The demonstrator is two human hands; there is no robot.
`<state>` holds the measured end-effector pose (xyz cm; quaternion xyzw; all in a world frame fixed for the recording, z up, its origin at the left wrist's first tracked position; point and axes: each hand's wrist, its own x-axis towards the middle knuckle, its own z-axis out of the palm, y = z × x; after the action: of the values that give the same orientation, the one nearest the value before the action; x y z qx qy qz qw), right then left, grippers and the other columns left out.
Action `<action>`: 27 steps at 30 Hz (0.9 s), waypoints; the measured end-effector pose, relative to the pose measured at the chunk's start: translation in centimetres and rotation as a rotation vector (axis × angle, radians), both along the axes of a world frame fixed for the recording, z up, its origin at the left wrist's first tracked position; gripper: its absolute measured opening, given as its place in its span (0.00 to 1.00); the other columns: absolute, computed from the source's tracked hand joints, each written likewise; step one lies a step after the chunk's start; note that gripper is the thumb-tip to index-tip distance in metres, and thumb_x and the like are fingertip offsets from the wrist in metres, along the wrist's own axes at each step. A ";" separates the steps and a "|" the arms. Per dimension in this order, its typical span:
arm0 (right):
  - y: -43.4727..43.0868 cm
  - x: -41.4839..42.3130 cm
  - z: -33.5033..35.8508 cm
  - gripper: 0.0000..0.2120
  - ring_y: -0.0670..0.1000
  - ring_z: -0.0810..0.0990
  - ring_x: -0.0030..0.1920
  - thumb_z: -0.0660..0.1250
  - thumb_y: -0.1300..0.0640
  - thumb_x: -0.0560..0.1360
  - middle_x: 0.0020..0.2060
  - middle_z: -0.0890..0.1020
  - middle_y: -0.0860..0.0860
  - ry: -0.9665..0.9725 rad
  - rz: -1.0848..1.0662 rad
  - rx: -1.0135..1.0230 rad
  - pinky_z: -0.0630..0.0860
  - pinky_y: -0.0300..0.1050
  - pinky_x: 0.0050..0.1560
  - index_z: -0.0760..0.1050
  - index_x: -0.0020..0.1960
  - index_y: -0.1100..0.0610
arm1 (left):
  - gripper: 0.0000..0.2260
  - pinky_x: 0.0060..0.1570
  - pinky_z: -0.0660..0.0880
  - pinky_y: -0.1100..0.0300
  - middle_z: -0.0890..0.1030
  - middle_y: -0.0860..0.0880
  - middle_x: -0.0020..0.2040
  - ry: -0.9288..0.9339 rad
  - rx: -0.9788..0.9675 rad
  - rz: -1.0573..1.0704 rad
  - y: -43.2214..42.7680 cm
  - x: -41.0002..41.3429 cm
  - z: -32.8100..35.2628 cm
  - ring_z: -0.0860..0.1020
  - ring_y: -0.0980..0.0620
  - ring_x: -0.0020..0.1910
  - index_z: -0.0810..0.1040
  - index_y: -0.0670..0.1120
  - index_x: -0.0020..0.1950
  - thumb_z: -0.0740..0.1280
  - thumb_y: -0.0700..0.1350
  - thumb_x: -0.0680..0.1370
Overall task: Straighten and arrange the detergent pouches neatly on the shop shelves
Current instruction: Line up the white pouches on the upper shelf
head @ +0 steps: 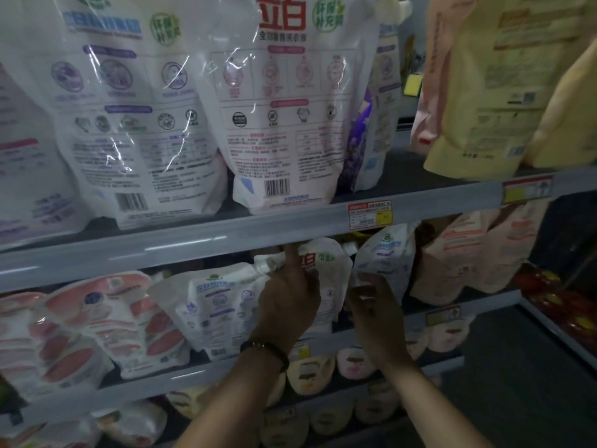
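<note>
On the middle shelf a white detergent pouch with a red logo stands upright between a white pouch with purple print on its left and another one on its right. My left hand holds the red-logo pouch from the front left, index finger pointing up along its top corner. My right hand has its fingers curled at the same pouch's right edge, close to the right-hand purple-print pouch. The pouch's lower part is hidden behind both hands.
Large white pouches and yellow ones fill the upper shelf, whose rail hangs just above my left index finger. Red-patterned packs lie at the left, pink pouches at the right. Lower shelves hold cream pouches.
</note>
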<state>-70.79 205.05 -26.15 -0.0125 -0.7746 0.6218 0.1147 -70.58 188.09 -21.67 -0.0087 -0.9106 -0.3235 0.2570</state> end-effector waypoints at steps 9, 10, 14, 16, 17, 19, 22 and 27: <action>-0.2 -0.9 0.3 0.10 0.47 0.84 0.52 0.71 0.55 0.81 0.50 0.84 0.44 0.037 0.016 0.046 0.83 0.59 0.54 0.75 0.57 0.41 | 0.24 0.38 0.83 0.45 0.86 0.41 0.51 -0.016 -0.043 0.096 -0.5 0.7 -0.8 0.85 0.39 0.45 0.59 0.45 0.81 0.55 0.48 0.85; -0.3 -0.9 0.3 0.10 0.46 0.84 0.52 0.71 0.55 0.81 0.51 0.84 0.44 0.042 0.015 0.051 0.83 0.58 0.54 0.75 0.59 0.43 | 0.24 0.38 0.83 0.45 0.86 0.42 0.51 -0.004 -0.049 0.081 -0.6 0.8 -1.1 0.85 0.40 0.45 0.59 0.46 0.81 0.53 0.48 0.84; -0.5 -1.3 0.3 0.12 0.43 0.83 0.54 0.72 0.57 0.81 0.54 0.83 0.43 0.079 0.022 0.092 0.82 0.48 0.55 0.75 0.61 0.47 | 0.20 0.39 0.81 0.47 0.85 0.43 0.52 -0.004 -0.009 0.026 -0.8 1.5 -1.6 0.85 0.41 0.46 0.67 0.48 0.76 0.52 0.48 0.84; -0.5 -1.6 -0.1 0.16 0.45 0.83 0.57 0.73 0.56 0.80 0.57 0.83 0.46 0.089 0.030 0.117 0.81 0.46 0.57 0.76 0.66 0.48 | 0.19 0.38 0.80 0.48 0.84 0.42 0.52 -0.013 0.000 -0.002 -1.1 1.8 -2.1 0.84 0.40 0.44 0.68 0.47 0.75 0.54 0.48 0.85; -0.5 -1.8 -0.3 0.18 0.46 0.82 0.58 0.74 0.56 0.79 0.59 0.83 0.48 0.087 0.032 0.132 0.80 0.45 0.57 0.75 0.68 0.50 | 0.19 0.36 0.79 0.49 0.84 0.42 0.51 -0.004 -0.005 -0.031 -1.2 2.0 -2.3 0.83 0.41 0.42 0.69 0.46 0.74 0.53 0.49 0.85; -0.4 -1.9 -0.5 0.19 0.46 0.81 0.58 0.74 0.57 0.79 0.59 0.81 0.49 0.094 0.033 0.193 0.78 0.39 0.56 0.76 0.69 0.51 | 0.20 0.33 0.80 0.49 0.83 0.43 0.48 0.016 0.002 -0.081 -1.4 2.3 -2.8 0.82 0.43 0.39 0.70 0.44 0.71 0.52 0.52 0.85; -0.3 -2.0 -0.8 0.18 0.46 0.79 0.55 0.74 0.57 0.79 0.58 0.80 0.50 0.126 0.034 0.300 0.79 0.45 0.56 0.78 0.68 0.50 | 0.16 0.33 0.80 0.48 0.83 0.44 0.47 0.056 0.061 -0.116 -1.5 2.6 -3.0 0.82 0.45 0.40 0.71 0.46 0.62 0.50 0.54 0.86; -0.2 -2.0 -1.0 0.11 0.50 0.81 0.57 0.73 0.55 0.80 0.54 0.83 0.48 0.205 0.019 0.284 0.80 0.52 0.58 0.80 0.61 0.51 | 0.08 0.43 0.83 0.53 0.84 0.49 0.53 0.075 0.199 -0.141 -1.3 2.8 -2.9 0.84 0.53 0.48 0.72 0.48 0.62 0.56 0.48 0.88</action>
<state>-72.78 204.87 -27.12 0.0747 -0.8389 0.5053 0.1879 -67.75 186.80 -24.60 -0.0591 -0.8608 -0.4292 0.2671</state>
